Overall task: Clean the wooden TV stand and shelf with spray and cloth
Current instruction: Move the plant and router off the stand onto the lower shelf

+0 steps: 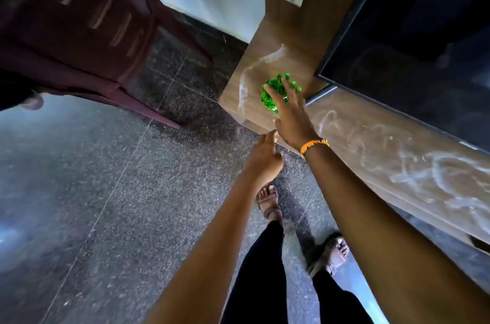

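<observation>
Green artificial plant [273, 97] on TV stand [371, 143] beside television [411, 32]: light, springy; lift low. Right hand [289, 117] spread over plant; left hand [265, 156] empty, relaxed.

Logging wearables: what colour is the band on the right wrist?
Orange, with a few dark and pale beads, on the wristband behind the right hand; head view.

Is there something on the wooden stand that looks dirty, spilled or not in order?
Yes. The top of the wooden TV stand carries whitish curved smears, like residue not yet wiped away, along its length and near the green plant. The right hand reaches over the plant. Nothing looks broken.
</observation>
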`<state>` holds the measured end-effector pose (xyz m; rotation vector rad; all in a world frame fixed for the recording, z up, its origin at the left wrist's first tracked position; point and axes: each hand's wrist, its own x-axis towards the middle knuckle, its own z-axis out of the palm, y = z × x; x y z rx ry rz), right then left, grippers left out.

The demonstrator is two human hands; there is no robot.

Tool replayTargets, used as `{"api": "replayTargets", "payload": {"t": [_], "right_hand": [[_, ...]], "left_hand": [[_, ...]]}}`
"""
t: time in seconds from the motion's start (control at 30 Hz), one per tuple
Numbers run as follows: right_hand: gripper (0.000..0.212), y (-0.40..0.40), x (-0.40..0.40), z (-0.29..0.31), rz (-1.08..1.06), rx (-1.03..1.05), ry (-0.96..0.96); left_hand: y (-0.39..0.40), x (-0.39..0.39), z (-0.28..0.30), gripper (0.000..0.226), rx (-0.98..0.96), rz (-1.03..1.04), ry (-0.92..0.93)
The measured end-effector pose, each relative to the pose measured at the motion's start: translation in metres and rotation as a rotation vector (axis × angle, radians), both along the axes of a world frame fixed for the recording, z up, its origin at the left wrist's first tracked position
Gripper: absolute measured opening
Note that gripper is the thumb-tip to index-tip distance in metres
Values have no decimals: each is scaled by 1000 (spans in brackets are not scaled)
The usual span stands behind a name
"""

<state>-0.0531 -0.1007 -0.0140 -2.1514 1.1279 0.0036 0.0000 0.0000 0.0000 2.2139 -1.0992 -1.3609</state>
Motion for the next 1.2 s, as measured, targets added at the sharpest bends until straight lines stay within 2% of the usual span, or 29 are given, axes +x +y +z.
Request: {"api": "replayTargets", "payload": {"t": [0.1,0.23,0.4,0.5,0.57,0.67,0.73,0.87,1.1,1.17,1.2], "right_hand": [[85,-11,19,-11,-7,-54,128],[65,-18,25,-22,-23,-144,124],[46,-26,14,-21,-95,-141,-20],[43,-22,-4,-11,-249,-68,-151],[43,-11,-20,5,-360,-30,-276],[42,10,-44,28,-449,12,-336],[43,24,-67,42,-514,64,-320],[44,49,-145,70,-638,137,-318],[44,91,-289,115,-806,247,-438],[43,113,-348,130,-914,267,-556],[42,124,-382,136,-1002,292,-647]], "left_hand": [[1,12,-14,55,19,5,11],[-1,18,-30,53,63,63,103],[-14,27,-41,53,39,234,152],[-20,23,-36,55,20,385,243],[-20,14,-25,65,-21,437,258],[-15,-5,-10,84,-77,311,101],[-10,-28,3,88,-103,178,71],[0,-85,31,65,-150,-41,66],[23,-217,72,48,-337,-155,70],[31,-269,78,46,-288,-186,121],[35,-303,84,42,-248,-171,206]]}}
